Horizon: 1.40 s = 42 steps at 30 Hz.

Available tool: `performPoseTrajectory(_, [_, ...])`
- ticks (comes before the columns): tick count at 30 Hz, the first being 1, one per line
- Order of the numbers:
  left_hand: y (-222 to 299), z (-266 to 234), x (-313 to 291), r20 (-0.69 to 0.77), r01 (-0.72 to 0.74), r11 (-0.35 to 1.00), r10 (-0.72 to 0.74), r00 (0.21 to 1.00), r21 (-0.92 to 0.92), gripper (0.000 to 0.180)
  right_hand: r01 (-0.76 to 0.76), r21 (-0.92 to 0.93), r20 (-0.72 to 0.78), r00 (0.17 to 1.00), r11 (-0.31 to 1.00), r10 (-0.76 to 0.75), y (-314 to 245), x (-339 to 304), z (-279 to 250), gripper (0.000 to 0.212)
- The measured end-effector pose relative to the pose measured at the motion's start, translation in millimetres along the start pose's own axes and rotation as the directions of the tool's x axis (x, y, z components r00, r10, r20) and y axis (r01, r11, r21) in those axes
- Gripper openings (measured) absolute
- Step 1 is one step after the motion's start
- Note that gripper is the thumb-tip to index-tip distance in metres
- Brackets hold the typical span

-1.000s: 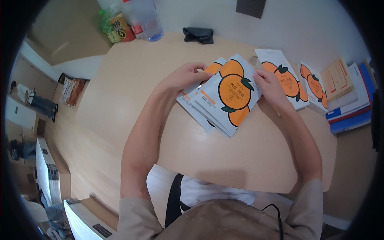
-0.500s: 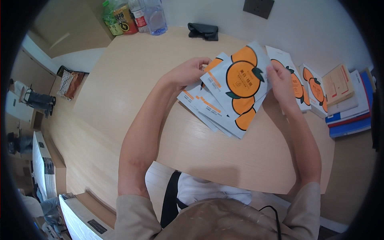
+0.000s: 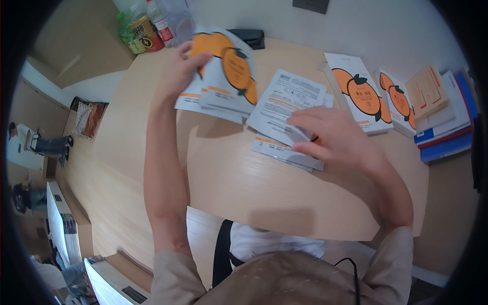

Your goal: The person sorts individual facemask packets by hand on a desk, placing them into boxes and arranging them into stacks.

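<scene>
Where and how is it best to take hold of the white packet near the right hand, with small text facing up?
Probably pinch the white packet by its left edge, coming from the left: it looks thin and flat, and that edge is uncovered, while the right hand covers part of its lower right side.

Pouch pile point(image 3: 284, 104) on table point(image 3: 229, 175), boxes point(image 3: 360, 99) right; bottles point(image 3: 161, 29) left, behind.
</scene>
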State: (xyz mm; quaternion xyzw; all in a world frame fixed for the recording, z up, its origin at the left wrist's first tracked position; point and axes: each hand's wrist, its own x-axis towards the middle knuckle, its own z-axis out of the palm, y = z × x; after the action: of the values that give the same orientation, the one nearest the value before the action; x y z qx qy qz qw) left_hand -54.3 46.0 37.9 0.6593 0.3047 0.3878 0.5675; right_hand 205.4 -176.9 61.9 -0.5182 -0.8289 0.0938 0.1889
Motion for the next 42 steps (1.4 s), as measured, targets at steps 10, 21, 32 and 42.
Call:
performPoseTrajectory(10, [20.7,7.0,-8.6,-0.212,-0.357,0.820,0.291,0.933,-0.447,0.029,-0.352,0.138,-0.263,0.888,0.926,0.377,19.8,7.1,-26.4,0.039])
performPoseTrajectory(21, [23.7,46.2,-17.6,0.077,0.016,0.998,-0.011,0.997,-0.068,0.035,-0.647,0.087,0.082,0.763,0.758,0.642,24.0,1.9,-40.5,0.044])
performPoseTrajectory(32, [31.9,29.6,-13.9,-0.224,-0.234,0.947,0.185,0.957,-0.220,0.031,-0.758,0.200,0.255,0.652,0.621,0.714,45.8,9.0,-17.9,0.046])
performPoseTrajectory(42, [-13.1,80.5,-14.0,0.030,0.319,0.803,-0.385,0.922,0.503,0.034,-0.692,0.586,0.254,0.651,0.422,0.715,58.1,13.5,5.2,0.054])
